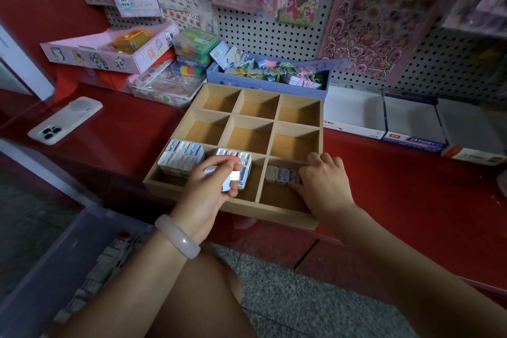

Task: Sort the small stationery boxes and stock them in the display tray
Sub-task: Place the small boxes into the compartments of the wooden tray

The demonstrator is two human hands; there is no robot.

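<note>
A wooden display tray (297, 100) with a grid of compartments sits on the red shelf. Its near-left compartment holds several white boxes (181, 156). The near-middle one holds a short row of white and pink boxes (233, 153). My left hand (208, 189) hovers over that compartment and pinches a small white box (229, 180). In the near-right compartment lies a row of grey boxes (282, 174); my right hand (323, 184) rests on the row's right end, fingers curled down into the compartment. The two back rows are bare.
A clear plastic bin (55, 269) with several small boxes stands on the floor at lower left. A phone (65, 119) lies on the shelf left of the tray. A blue box of trinkets (267, 74) stands behind it, white cartons (411, 123) to the right, pegboard above.
</note>
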